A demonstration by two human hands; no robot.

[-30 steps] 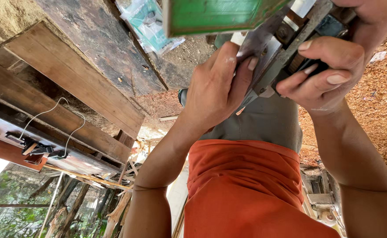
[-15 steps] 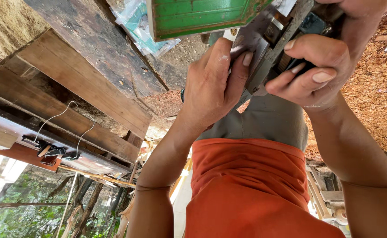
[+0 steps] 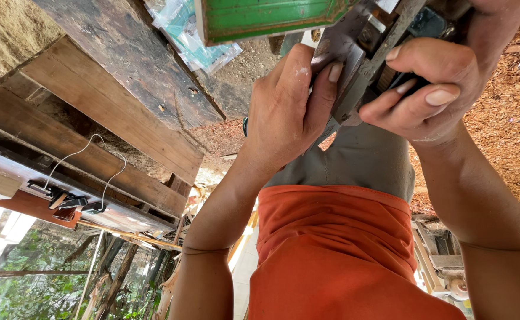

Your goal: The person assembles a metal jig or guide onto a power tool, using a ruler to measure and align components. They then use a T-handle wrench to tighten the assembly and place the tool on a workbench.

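Note:
Both my hands hold a grey metal power tool [image 3: 363,56] with a black part, up near the top of the view. My left hand [image 3: 286,109] wraps its lower left side, thumb pressed on the metal edge. My right hand [image 3: 437,80] grips the black part from the right, fingers curled over it. Just beyond the tool is a green painted metal piece [image 3: 266,21]. Most of the tool is hidden behind my fingers. Below the hands I see my own grey trousers [image 3: 360,160] and orange shirt [image 3: 337,255].
Rough dark wooden planks and beams [image 3: 112,106] run across the left, with a white cord [image 3: 103,169] over them. A crumpled plastic bag [image 3: 192,41] lies by the green piece. Wood shavings [image 3: 509,124] cover the ground on the right. Greenery [image 3: 29,278] shows at the bottom left.
My hands and the tool sit slightly higher and further right in the view. Both grips are unchanged. The planks on the left have shifted a little with the camera.

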